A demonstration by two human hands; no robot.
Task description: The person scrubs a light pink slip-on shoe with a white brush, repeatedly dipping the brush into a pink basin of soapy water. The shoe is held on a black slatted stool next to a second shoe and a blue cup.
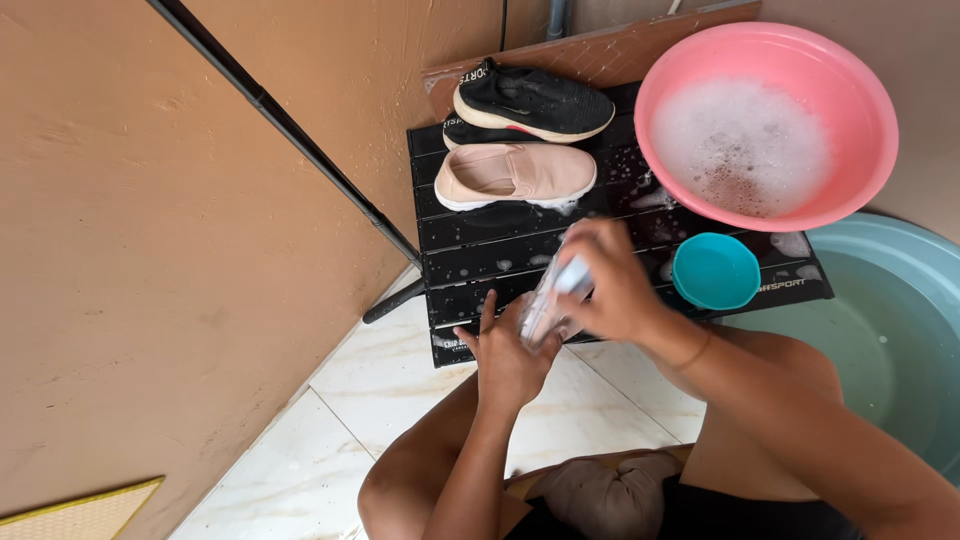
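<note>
My right hand (612, 285) is shut on a whitish, see-through brush-like object (552, 298), blurred by motion, above the front edge of a low black slatted table (480, 240). Just below it, my left hand (505, 358) has its fingers spread and its palm against the object's lower end. A pink slip-on shoe (515, 172) lies on the table beyond my hands, with foam flecks around it. Behind it rests a black sneaker (532, 100) on top of a second black shoe (458, 133).
A pink basin (870, 150) of soapy water sits on the table's right end, with a small teal bowl (715, 270) in front of it. A large pale green tub (895, 330) stands at the right. A tan wall and a slanted black pole (300, 140) close off the left.
</note>
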